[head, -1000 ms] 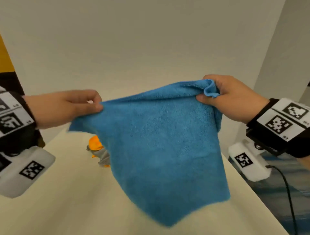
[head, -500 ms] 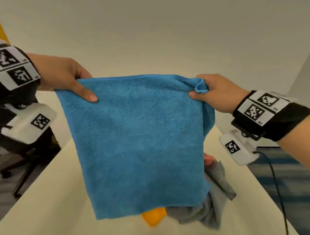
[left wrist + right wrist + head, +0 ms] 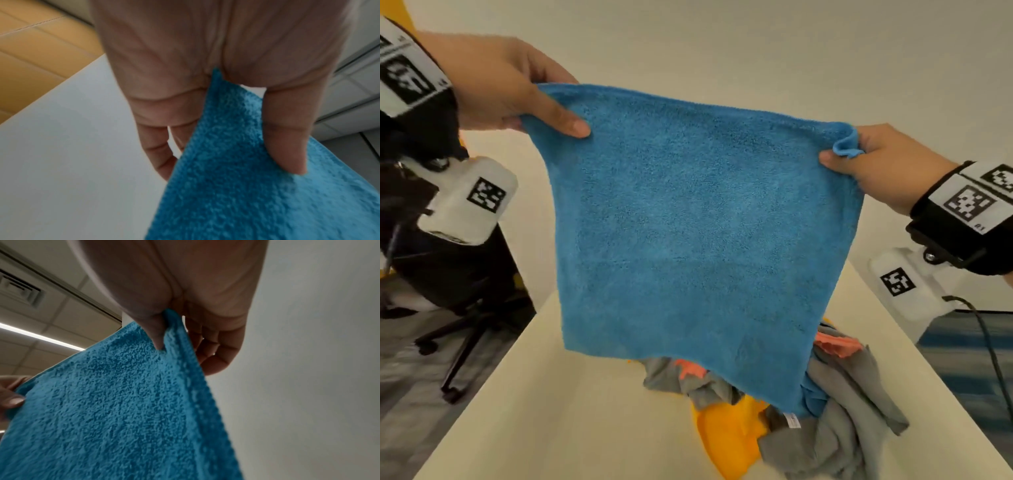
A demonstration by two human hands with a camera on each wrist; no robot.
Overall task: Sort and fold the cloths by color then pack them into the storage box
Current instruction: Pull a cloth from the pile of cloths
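Blue cloth [image 3: 702,219] held spread in the air above the white counter [image 3: 544,411], hanging flat. Left hand [image 3: 496,85] grip pinches its top left corner, thumb in front; right hand [image 3: 883,164] grip pinches the bunched top right corner. Below it, a heap of grey, orange and pink cloths [image 3: 832,428] lies on the counter.

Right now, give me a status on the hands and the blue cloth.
Left hand and right hand each pinch a top corner. Blue cloth hangs spread, unfolded. Unsorted pile on table directly beneath.
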